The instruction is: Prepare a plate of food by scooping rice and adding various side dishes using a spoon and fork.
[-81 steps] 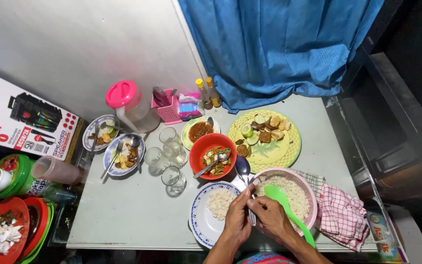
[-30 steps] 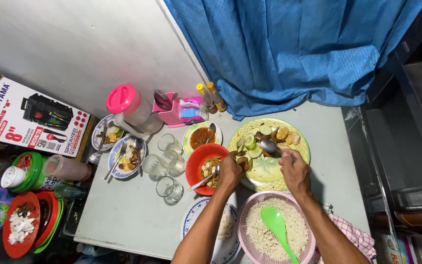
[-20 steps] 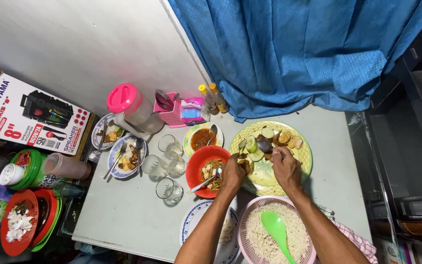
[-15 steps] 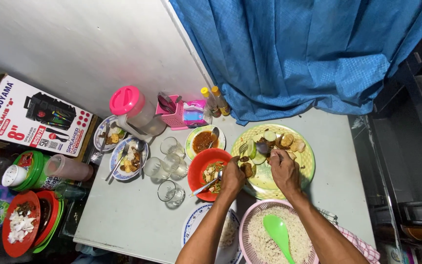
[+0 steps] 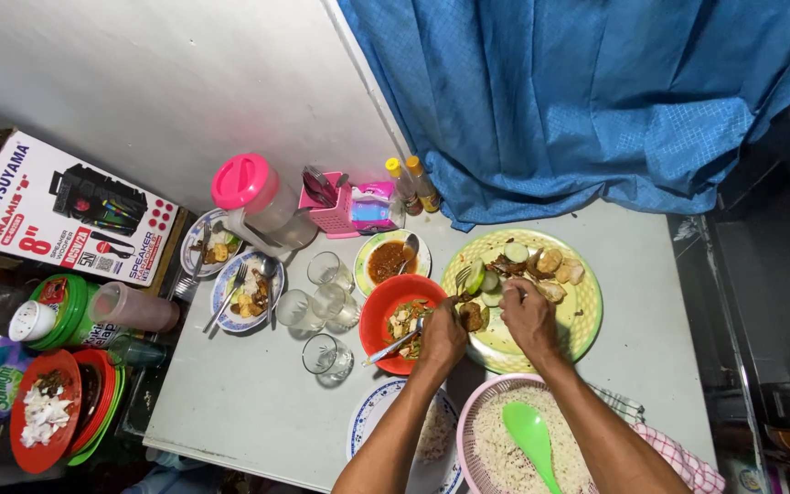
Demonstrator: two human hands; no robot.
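Pale table (crowded with dishes) against white wall, blue curtain.

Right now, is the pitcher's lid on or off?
On. The pink lid sits closed over the top of the clear pitcher, which stands upright near the wall.

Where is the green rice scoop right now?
The green rice scoop lies in the pink basket of rice at the bottom edge of the head view, just under the person's right forearm.

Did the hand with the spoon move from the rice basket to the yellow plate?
Yes. The right hand left the pink rice basket and went up the table, onto the yellow plate.
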